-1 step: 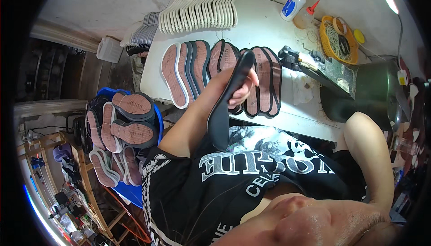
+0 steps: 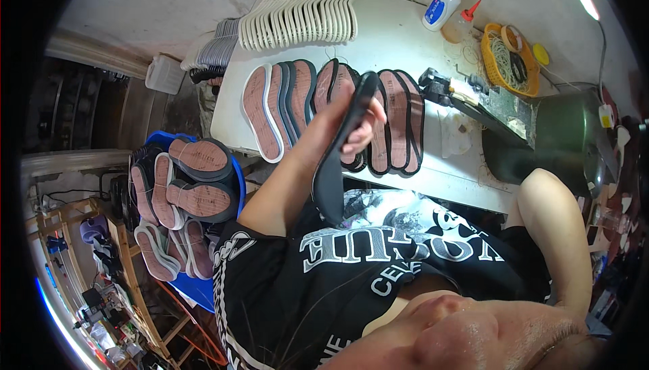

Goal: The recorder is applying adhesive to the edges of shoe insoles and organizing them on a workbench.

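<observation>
In my left hand [image 2: 365,129] I grip a black shoe sole [image 2: 336,157], tilted and seen nearly edge-on, its lower end close to my shirt. My fingers are wrapped round its upper part. Behind it on the white table lies a row of soles with pinkish-brown faces: a white-edged sole [image 2: 258,113] at the left end, then grey-edged ones, and black-edged soles [image 2: 397,120] to the right. The held sole and my hand cover part of that row. At the right only my bent right arm [image 2: 554,225] shows; my right hand is out of view.
A rack-like row of cream sole rims [image 2: 301,18] stands at the table's back. A white bottle [image 2: 443,6], a red-tipped glue bottle [image 2: 461,24] and a yellow basket [image 2: 493,59] are far right, near a metal device [image 2: 439,87]. A blue bin [image 2: 240,184] of tied soles stands left.
The black sole has turned slightly in my left hand, and the fingers have shifted a little with it. My right arm stays where it was.
</observation>
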The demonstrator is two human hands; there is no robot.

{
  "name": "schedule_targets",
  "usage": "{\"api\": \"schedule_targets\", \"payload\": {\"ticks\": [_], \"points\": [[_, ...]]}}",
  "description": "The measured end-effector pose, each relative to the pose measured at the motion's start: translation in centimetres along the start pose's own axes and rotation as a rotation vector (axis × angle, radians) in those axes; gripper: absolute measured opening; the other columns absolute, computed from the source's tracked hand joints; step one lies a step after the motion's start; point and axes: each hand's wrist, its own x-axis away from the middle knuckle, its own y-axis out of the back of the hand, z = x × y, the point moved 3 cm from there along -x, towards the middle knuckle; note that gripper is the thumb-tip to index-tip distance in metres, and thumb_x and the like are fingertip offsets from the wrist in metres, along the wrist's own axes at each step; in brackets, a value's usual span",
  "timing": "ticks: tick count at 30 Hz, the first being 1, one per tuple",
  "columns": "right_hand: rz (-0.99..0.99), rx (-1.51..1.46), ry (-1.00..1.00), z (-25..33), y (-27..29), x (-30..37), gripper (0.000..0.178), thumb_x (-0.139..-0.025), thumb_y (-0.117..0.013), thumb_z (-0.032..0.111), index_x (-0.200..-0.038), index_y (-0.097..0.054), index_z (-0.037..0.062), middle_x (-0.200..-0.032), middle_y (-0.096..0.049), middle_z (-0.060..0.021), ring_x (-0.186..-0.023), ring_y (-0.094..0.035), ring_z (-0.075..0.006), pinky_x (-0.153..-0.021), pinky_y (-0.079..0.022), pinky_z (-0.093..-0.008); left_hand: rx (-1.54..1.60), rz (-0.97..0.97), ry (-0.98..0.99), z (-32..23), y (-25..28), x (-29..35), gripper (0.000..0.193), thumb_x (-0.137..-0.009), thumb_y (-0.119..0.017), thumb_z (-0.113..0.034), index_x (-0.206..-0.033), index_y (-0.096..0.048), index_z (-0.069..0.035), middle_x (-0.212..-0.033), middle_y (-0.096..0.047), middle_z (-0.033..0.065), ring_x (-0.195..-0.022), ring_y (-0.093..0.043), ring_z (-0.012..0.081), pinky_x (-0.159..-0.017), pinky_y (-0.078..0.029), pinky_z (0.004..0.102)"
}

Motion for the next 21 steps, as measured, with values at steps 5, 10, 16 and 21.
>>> {"api": "schedule_targets", "payload": {"ticks": [5,10,16,21], "points": [[-0.045,-0.117,0.049,-1.1,0.1,2.1,0.018,-0.089,-0.053,0.021,-0.088,-0.062,0.006,-0.084,-0.064,-0.0055,-0.077,-0.061,-0.0196,-0.063,-0.046,-0.0336,-0.391,-0.096,-0.299,-6.0,0.6,2.2,0.063,-0.088,-0.053,-0.06,-0.111,-0.053,-0.002,-0.07,-0.048,-0.0056,-0.057,-0.044,0.0021,-0.05,-0.035,0.0156],[-0.1,-0.226,0.088,-2.2,-0.1,3.5,0.018,-0.09,-0.054,0.02,-0.09,-0.063,0.0041,-0.085,-0.065,-0.0066,-0.076,-0.062,-0.0198,-0.062,-0.047,-0.0334,-1.633,-0.466,-0.43,-9.8,0.1,1.8,0.053,-0.069,-0.058,-0.005,-0.121,-0.051,-0.006,-0.093,-0.056,0.0053,-0.089,-0.057,0.0193,-0.088,-0.046,0.0331],[-0.137,-0.365,0.158,-3.6,0.0,4.6,0.019,-0.091,-0.056,0.019,-0.092,-0.064,0.0017,-0.086,-0.066,-0.0081,-0.076,-0.064,-0.0199,-0.06,-0.048,-0.0333,-2.222,0.021,-0.22,-5.0,-0.2,-1.3,0.082,-0.063,-0.054,0.015,-0.136,-0.048,-0.022,-0.114,-0.054,0.0097,-0.118,-0.048,0.0291,-0.114,-0.021,0.0532],[-0.155,-0.486,0.217,-5.9,1.2,4.6,0.02,-0.092,-0.057,0.018,-0.095,-0.065,-0.0003,-0.086,-0.067,-0.0092,-0.075,-0.065,-0.0201,-0.059,-0.049,-0.0332,-2.291,-0.261,-0.128,-3.4,4.3,2.7,0.087,-0.063,-0.058,0.012,-0.143,-0.034,-0.012,-0.147,-0.03,0.0136,-0.139,-0.024,0.0318,-0.114,-0.014,0.0535]]}}
